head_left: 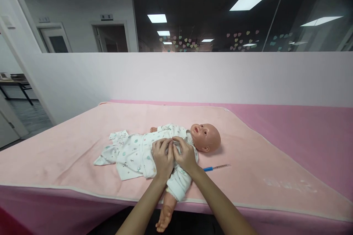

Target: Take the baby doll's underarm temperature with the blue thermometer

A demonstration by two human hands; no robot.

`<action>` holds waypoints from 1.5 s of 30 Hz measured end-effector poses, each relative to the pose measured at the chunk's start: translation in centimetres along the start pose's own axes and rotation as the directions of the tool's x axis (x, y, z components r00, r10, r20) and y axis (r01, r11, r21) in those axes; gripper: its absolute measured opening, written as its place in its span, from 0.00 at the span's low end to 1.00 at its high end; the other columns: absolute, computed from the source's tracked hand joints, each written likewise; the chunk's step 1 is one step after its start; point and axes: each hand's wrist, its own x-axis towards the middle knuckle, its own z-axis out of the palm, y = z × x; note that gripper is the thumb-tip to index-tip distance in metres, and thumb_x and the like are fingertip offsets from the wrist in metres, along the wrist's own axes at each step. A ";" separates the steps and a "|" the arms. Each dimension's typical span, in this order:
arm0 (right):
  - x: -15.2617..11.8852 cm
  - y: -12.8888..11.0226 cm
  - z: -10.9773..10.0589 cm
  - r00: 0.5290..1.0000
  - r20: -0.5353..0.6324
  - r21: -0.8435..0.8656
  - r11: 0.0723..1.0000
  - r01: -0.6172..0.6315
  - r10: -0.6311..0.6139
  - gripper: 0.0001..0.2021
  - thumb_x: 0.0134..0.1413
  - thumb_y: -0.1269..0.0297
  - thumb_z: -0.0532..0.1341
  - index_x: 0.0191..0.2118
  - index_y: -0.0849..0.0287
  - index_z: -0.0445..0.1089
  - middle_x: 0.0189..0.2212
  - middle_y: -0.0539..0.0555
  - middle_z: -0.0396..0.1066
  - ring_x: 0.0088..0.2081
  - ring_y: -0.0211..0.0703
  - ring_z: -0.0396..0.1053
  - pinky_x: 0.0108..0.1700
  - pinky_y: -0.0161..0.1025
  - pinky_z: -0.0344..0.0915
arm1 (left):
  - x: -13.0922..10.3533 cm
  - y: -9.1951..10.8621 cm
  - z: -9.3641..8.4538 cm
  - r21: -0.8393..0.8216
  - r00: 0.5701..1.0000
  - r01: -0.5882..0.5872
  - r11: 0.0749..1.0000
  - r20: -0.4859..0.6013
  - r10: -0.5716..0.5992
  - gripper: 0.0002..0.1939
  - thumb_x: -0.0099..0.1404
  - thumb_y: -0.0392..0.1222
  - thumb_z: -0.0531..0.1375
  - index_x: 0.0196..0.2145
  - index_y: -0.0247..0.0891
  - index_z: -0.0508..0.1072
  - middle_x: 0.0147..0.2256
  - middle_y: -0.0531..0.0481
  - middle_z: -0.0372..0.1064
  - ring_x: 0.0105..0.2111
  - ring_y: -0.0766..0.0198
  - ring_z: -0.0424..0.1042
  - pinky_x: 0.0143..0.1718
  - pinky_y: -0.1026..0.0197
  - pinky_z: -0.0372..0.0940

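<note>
A baby doll (207, 138) lies on its back on the peach blanket, head to the right, one arm hanging past the table's near edge. It wears a white baby shirt (138, 150) with small coloured prints; trouser-like cloth legs lie flat at the left. On the doll's chest, my left hand (163, 157) has its fingers bent and pinched on the shirt front. Close beside it, my right hand (186, 156) is also closed on the shirt near the collar, fingertips meeting the left ones. The bit of cloth between the fingertips is mostly hidden.
A blue-ended thermometer-like stick (216, 167) lies on the peach blanket (68, 143), right of my right forearm. Pink cloth (303, 132) covers the table under the blanket. Behind stands a white partition (193, 77) with glass above. A doorway opens at far left.
</note>
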 end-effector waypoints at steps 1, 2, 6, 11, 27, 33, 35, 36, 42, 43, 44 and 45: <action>0.0 0.0 0.0 1.000 0.002 0.004 1.000 -0.006 0.006 0.12 0.53 0.69 0.52 0.43 0.57 0.66 0.38 0.53 0.73 0.36 0.41 0.71 0.40 0.37 0.68 | 0.0 0.0 0.0 0.001 1.000 -0.001 1.000 -0.001 0.001 0.09 0.63 0.39 0.52 0.35 0.40 0.71 0.34 0.49 0.67 0.39 0.59 0.62 0.42 0.55 0.58; 0.0 0.0 0.0 1.000 0.003 0.006 1.000 -0.012 0.012 0.12 0.53 0.68 0.52 0.43 0.57 0.66 0.38 0.53 0.73 0.36 0.41 0.71 0.41 0.37 0.68 | 0.0 0.0 0.0 0.006 1.000 -0.001 1.000 0.001 0.001 0.09 0.63 0.39 0.52 0.34 0.40 0.71 0.34 0.49 0.67 0.39 0.59 0.62 0.42 0.55 0.58; 0.0 -0.1 0.0 0.999 0.018 0.007 1.000 -0.028 0.028 0.12 0.54 0.68 0.52 0.43 0.57 0.66 0.38 0.53 0.73 0.38 0.41 0.71 0.42 0.37 0.67 | 0.0 0.2 0.0 0.047 0.999 0.030 0.998 0.038 -0.032 0.10 0.64 0.40 0.50 0.33 0.39 0.71 0.34 0.48 0.68 0.38 0.59 0.63 0.41 0.55 0.58; 0.1 -0.2 0.0 0.998 0.036 0.015 0.999 -0.047 0.046 0.12 0.53 0.67 0.52 0.42 0.56 0.67 0.38 0.53 0.73 0.38 0.42 0.71 0.41 0.38 0.67 | 0.0 0.5 0.0 0.069 0.995 0.073 0.995 0.056 -0.077 0.10 0.64 0.40 0.49 0.33 0.40 0.71 0.34 0.49 0.68 0.37 0.60 0.64 0.40 0.56 0.57; 0.2 -0.3 0.1 0.999 0.034 -0.020 1.000 -0.025 0.025 0.09 0.54 0.66 0.53 0.38 0.56 0.69 0.33 0.52 0.73 0.35 0.41 0.71 0.38 0.36 0.66 | -0.1 0.3 0.3 -0.023 0.988 0.154 0.988 -0.019 -0.154 0.11 0.64 0.41 0.49 0.33 0.40 0.71 0.33 0.50 0.66 0.36 0.61 0.64 0.40 0.57 0.58; 0.2 0.0 0.2 0.997 0.068 -0.049 0.999 -0.020 0.023 0.09 0.56 0.66 0.52 0.39 0.56 0.68 0.34 0.52 0.73 0.36 0.41 0.70 0.38 0.35 0.65 | 0.0 0.4 0.3 0.001 0.987 0.158 0.987 -0.019 -0.158 0.10 0.65 0.41 0.50 0.34 0.40 0.71 0.34 0.50 0.67 0.38 0.61 0.63 0.42 0.56 0.56; 0.2 0.2 0.2 0.997 0.067 -0.040 0.998 -0.046 0.049 0.09 0.56 0.66 0.52 0.39 0.56 0.68 0.33 0.52 0.73 0.35 0.41 0.70 0.37 0.35 0.65 | -0.1 0.5 0.2 0.024 0.989 0.146 0.989 -0.010 -0.146 0.10 0.64 0.40 0.50 0.35 0.41 0.72 0.34 0.50 0.68 0.38 0.60 0.63 0.42 0.56 0.56; 0.2 0.3 0.3 0.996 0.065 -0.033 0.997 -0.063 0.065 0.09 0.56 0.65 0.52 0.38 0.56 0.68 0.33 0.52 0.73 0.34 0.41 0.70 0.37 0.35 0.65 | -0.1 0.6 0.1 0.038 0.991 0.136 0.990 -0.003 -0.136 0.11 0.64 0.40 0.51 0.35 0.42 0.73 0.34 0.50 0.68 0.38 0.60 0.63 0.42 0.55 0.55; 0.3 0.5 0.4 0.982 0.091 0.032 0.985 -0.169 0.165 0.09 0.57 0.65 0.50 0.34 0.57 0.67 0.30 0.52 0.72 0.32 0.41 0.69 0.34 0.35 0.63 | -0.3 0.7 -0.1 0.101 0.995 0.094 0.990 -0.026 -0.092 0.10 0.62 0.41 0.54 0.35 0.46 0.76 0.29 0.51 0.69 0.36 0.59 0.62 0.42 0.54 0.54; 0.3 0.5 0.4 0.980 0.094 0.038 0.983 -0.180 0.176 0.09 0.56 0.65 0.50 0.34 0.57 0.67 0.29 0.52 0.71 0.31 0.41 0.68 0.33 0.35 0.63 | -0.3 0.7 -0.2 0.105 0.996 0.091 0.990 -0.029 -0.088 0.10 0.62 0.41 0.55 0.35 0.46 0.76 0.29 0.51 0.70 0.35 0.59 0.62 0.42 0.54 0.54; 0.3 0.6 0.4 0.978 0.096 0.041 0.981 -0.190 0.186 0.08 0.56 0.65 0.50 0.33 0.57 0.66 0.29 0.52 0.71 0.31 0.41 0.68 0.33 0.35 0.62 | -0.3 0.7 -0.2 0.108 0.996 0.087 0.990 -0.030 -0.084 0.09 0.62 0.41 0.55 0.35 0.46 0.76 0.29 0.51 0.70 0.35 0.59 0.62 0.42 0.54 0.54; 0.3 0.6 0.4 0.976 0.097 0.039 0.979 -0.198 0.194 0.08 0.56 0.65 0.51 0.33 0.57 0.66 0.29 0.52 0.71 0.31 0.41 0.68 0.33 0.35 0.62 | -0.3 0.7 -0.3 0.112 0.996 0.082 0.990 -0.030 -0.079 0.09 0.61 0.41 0.55 0.34 0.46 0.76 0.29 0.51 0.71 0.35 0.59 0.62 0.42 0.53 0.54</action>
